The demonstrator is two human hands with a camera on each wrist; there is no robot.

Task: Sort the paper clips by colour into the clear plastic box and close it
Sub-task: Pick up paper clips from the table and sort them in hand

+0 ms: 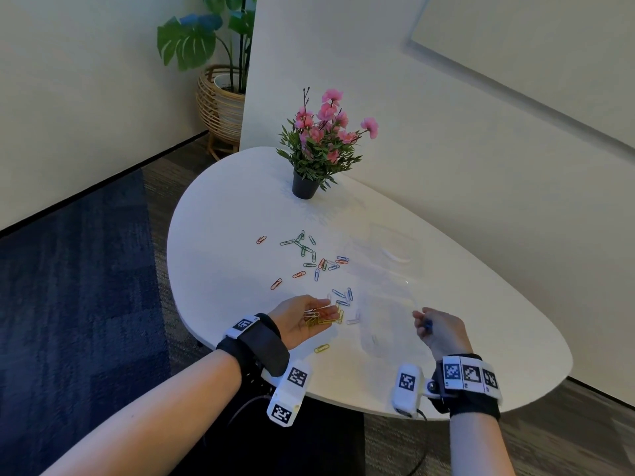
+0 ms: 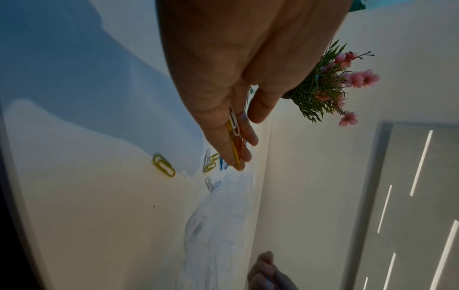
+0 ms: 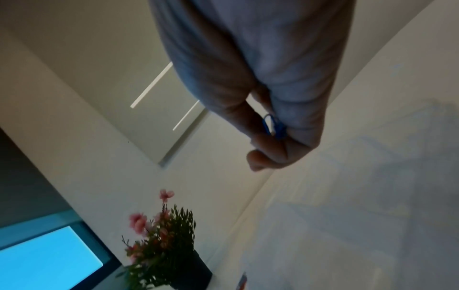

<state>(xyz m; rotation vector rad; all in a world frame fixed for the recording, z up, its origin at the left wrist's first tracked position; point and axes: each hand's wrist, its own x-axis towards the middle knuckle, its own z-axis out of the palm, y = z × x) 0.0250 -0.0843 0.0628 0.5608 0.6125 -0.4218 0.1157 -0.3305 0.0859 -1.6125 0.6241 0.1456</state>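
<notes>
Loose paper clips lie scattered on the white table [image 1: 223, 235]: green ones [image 1: 302, 247], red ones [image 1: 299, 274], blue ones [image 1: 343, 297], white ones [image 1: 354, 319] and a single yellow one [image 1: 322, 348]. My left hand [image 1: 309, 317] lies palm up near the front edge, fingers nearly straight, carrying a small heap of mostly yellow clips [image 1: 318, 319] [image 2: 234, 137]. My right hand [image 1: 429, 326] hovers at the right and pinches blue clips [image 3: 272, 125] between thumb and fingers. The clear plastic box [image 1: 388, 259] stands open between the hands and the wall, faint against the table.
A black pot of pink flowers [image 1: 304, 188] stands at the back of the table. The wall runs close along the table's right side. The rounded table edge [image 1: 192, 324] lies just left of my left hand, with carpet below.
</notes>
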